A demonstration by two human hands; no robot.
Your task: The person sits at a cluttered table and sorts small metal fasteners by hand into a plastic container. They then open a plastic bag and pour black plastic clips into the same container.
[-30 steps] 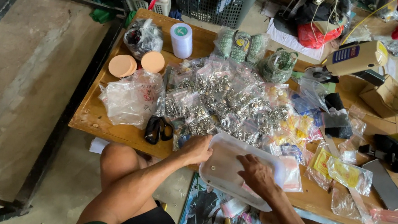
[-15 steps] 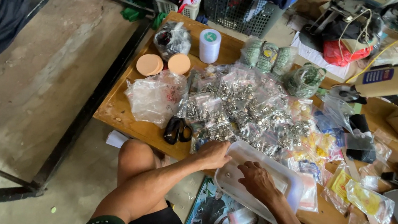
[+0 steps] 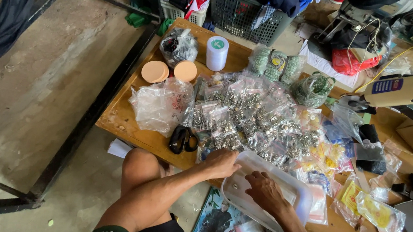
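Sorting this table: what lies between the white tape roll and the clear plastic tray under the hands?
Head view: a heap of small clear bags of metal fittings lies between the white tape roll and the clear plastic tray.

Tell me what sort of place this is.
Likely a small home tailoring or garment workshop: bagged metal fasteners heaped on a low wooden table, a basket of clothes, and a handheld cutting machine.
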